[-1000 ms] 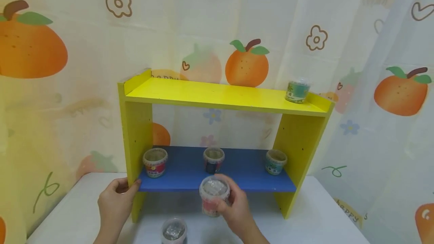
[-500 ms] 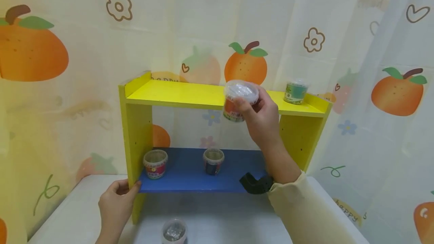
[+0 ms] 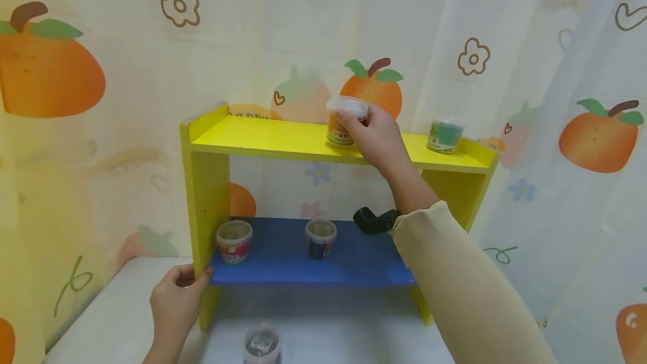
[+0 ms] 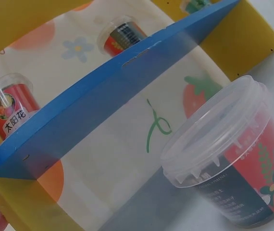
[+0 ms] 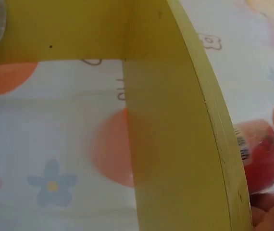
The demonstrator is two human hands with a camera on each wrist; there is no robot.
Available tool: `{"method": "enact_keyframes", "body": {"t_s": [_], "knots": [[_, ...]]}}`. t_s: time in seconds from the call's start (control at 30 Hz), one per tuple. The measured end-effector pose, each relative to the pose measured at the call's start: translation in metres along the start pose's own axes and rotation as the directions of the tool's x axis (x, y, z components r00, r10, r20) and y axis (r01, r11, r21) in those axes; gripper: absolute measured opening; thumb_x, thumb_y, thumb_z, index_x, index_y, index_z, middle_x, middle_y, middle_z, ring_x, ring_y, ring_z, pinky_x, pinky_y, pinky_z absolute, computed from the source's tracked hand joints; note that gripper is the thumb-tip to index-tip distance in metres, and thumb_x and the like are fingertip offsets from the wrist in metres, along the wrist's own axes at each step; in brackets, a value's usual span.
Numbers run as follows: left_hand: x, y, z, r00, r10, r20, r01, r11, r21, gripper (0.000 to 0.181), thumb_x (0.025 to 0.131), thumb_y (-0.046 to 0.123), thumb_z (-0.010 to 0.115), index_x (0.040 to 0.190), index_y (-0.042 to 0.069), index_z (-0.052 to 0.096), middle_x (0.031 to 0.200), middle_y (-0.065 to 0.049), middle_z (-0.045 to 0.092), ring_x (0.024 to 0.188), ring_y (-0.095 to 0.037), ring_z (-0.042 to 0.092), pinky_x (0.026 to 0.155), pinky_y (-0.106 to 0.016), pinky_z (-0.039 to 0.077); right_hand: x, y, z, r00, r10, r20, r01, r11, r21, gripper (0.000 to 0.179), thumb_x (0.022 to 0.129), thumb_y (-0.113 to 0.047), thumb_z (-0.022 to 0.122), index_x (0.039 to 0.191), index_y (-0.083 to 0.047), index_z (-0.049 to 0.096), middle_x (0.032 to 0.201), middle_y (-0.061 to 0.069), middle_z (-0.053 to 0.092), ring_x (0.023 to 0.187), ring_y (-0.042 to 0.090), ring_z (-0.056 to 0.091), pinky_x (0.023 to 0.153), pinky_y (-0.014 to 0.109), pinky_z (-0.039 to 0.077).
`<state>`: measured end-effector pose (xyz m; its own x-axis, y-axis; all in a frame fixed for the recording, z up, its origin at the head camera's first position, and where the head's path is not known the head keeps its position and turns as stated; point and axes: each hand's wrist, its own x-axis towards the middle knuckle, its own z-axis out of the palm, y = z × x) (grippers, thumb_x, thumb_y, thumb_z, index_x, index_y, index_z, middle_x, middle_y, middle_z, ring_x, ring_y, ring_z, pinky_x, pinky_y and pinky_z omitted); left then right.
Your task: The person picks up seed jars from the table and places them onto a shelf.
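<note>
My right hand [image 3: 381, 139] holds a lidded clear plastic cup with an orange-red label [image 3: 340, 131] at the middle of the yellow top board [image 3: 263, 135]. In the right wrist view, the cup [image 5: 262, 156] is right against the board's edge, fingers [image 5: 271, 211] around it; contact underneath cannot be confirmed. My left hand [image 3: 174, 302] grips the small shelf unit's left side panel, thumb at the blue shelf [image 3: 278, 268]. On that blue shelf stand a red-labelled cup [image 3: 234, 246] and a dark-labelled cup [image 3: 319, 243].
A green cup [image 3: 445, 136] stands at the top board's right end. Another lidded cup [image 3: 262, 344] stands on the white table [image 3: 121, 302] in front. A teal cup [image 4: 194, 6] on the blue shelf shows in the left wrist view, hidden by my sleeve from the head view.
My right hand has lifted the orange-red cup from in front of the blue shelf up to the top board, then slightly back over it. The left hand keeps its grip.
</note>
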<state>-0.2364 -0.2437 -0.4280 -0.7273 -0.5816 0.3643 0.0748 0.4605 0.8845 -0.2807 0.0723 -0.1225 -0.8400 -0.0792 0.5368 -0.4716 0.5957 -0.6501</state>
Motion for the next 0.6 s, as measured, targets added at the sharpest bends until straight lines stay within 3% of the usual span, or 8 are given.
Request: {"method": "enact_keyframes", "body": {"t_s": [0.3,0.47,0.6], "knots": [[-0.001,0.003,0.001,1.0,-0.011,0.0,0.011,1.0,-0.01,0.035,0.083,0.032,0.079,0.096,0.001,0.07,0.088,-0.014,0.072,0.066,-0.002,0.055,0.054,-0.015,0.047,0.013,-0.005,-0.004,0.984,0.134,0.115,-0.131,0.991,-0.041,0.063,0.091,-0.061,0.057,0.127,-0.009,0.055,0.116,0.006,0.059,0.099,0.023,0.053,0.079,0.033,0.046],[-0.002,0.005,0.0,1.0,-0.01,0.0,0.01,1.0,-0.015,0.034,0.083,0.031,0.079,0.096,0.0,0.07,0.088,-0.014,0.072,0.067,-0.004,0.056,0.054,-0.015,0.047,0.019,-0.006,-0.005,0.967,0.199,0.162,-0.193,0.98,-0.049,0.065,0.09,-0.064,0.055,0.129,-0.011,0.054,0.114,0.006,0.058,0.094,0.023,0.053,0.076,0.031,0.045],[-0.001,0.005,-0.002,1.0,0.006,-0.008,-0.007,1.0,-0.016,0.033,0.083,0.03,0.079,0.095,0.0,0.07,0.087,-0.015,0.072,0.066,-0.001,0.055,0.053,-0.014,0.047,0.025,-0.007,-0.006,0.948,0.225,0.225,-0.227,0.974,-0.018,0.064,0.092,-0.061,0.053,0.135,-0.013,0.053,0.122,0.005,0.057,0.098,0.023,0.053,0.08,0.03,0.046]]}}
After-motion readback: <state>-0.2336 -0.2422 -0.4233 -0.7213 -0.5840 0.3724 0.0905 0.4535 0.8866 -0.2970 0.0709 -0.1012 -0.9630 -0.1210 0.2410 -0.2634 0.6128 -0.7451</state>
